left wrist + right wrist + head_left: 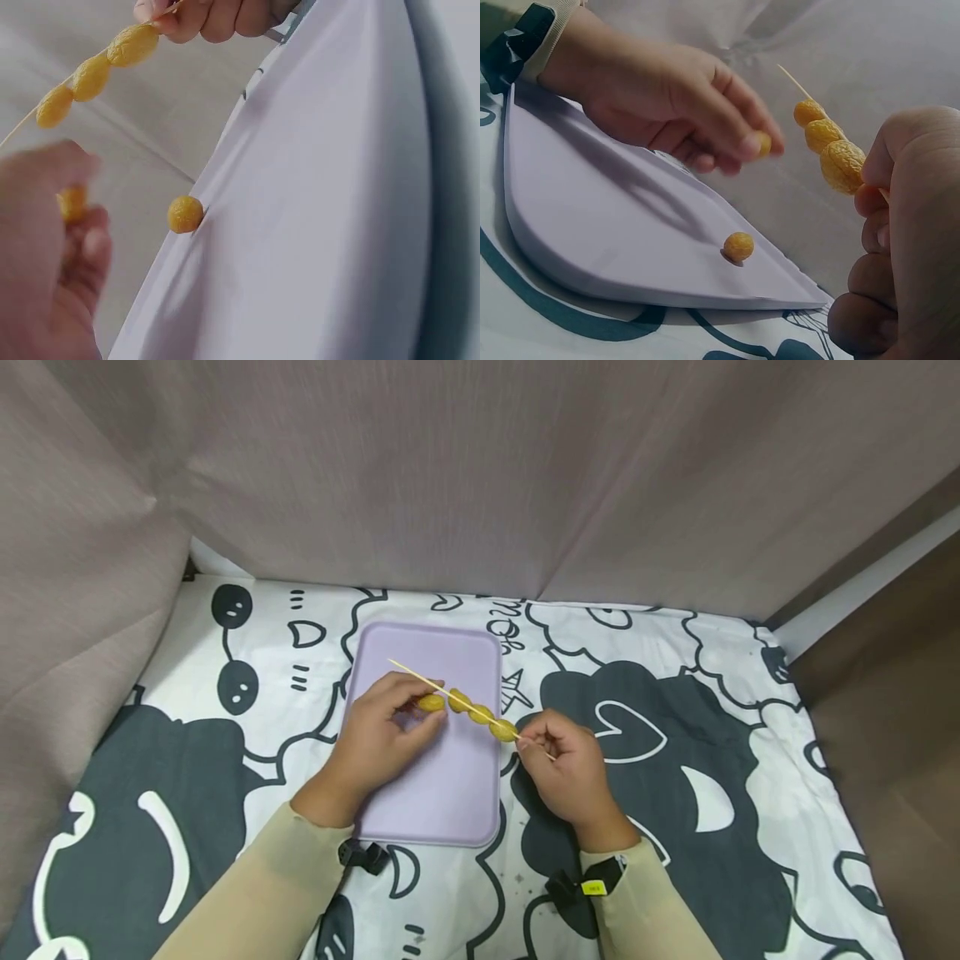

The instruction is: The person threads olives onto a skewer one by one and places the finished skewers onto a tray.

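Observation:
My right hand (pixel 566 768) grips the lower end of a thin wooden skewer (pixel 414 673) that slants up to the left. Three yellow, wrinkled oval fruits (pixel 843 166) sit in a row on it, close to the gripping fingers; the pointed end is bare. My left hand (pixel 382 727) pinches another yellow fruit (pixel 431 702) between thumb and fingers, just beside the row and apart from it in the right wrist view. A single round yellow fruit (pixel 739 246) lies on the lilac tray (pixel 450 810) beneath the hands; I cannot make it out in the head view.
A white cloth with dark cartoon shapes (pixel 645 843) covers the table under the tray. Grey-brown curtains (pixel 480 477) hang along the back and left side. A brown surface (pixel 900 693) borders the right side. Dark straps with small devices (pixel 363 856) sit on both wrists.

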`<state>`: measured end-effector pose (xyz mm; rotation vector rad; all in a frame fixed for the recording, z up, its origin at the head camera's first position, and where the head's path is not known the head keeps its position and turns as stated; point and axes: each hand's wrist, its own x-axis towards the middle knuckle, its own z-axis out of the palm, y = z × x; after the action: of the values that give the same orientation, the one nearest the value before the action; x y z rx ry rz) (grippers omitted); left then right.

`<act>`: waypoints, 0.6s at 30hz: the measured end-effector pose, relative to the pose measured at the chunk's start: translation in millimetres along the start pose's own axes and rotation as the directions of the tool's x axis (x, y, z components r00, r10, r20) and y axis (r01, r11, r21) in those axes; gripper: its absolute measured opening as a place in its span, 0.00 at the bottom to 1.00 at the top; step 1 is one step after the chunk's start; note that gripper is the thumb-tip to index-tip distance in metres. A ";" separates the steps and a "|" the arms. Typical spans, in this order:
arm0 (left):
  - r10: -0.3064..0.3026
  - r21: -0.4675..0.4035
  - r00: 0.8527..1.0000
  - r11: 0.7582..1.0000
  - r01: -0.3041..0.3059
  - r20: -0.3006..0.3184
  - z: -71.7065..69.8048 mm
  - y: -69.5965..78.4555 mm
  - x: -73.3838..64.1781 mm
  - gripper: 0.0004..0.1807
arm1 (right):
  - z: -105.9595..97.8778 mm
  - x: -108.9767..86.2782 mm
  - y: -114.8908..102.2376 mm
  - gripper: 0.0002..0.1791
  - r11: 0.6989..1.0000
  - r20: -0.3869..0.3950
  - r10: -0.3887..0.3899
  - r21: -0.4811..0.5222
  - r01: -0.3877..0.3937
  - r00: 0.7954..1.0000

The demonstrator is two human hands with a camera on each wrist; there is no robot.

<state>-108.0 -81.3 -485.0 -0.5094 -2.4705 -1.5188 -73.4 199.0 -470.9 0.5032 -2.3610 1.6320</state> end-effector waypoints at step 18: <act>-0.207 -0.799 0.978 0.588 0.125 0.000 -12.6 5.8 -0.3 0.20 | -1.2 -0.6 4.4 0.12 1.000 -0.001 0.004 0.009 -0.004 1.000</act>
<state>-105.7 -90.2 -474.6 -0.2998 -1.6525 -2.6504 -74.7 201.6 -474.4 0.4998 -2.3572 1.6444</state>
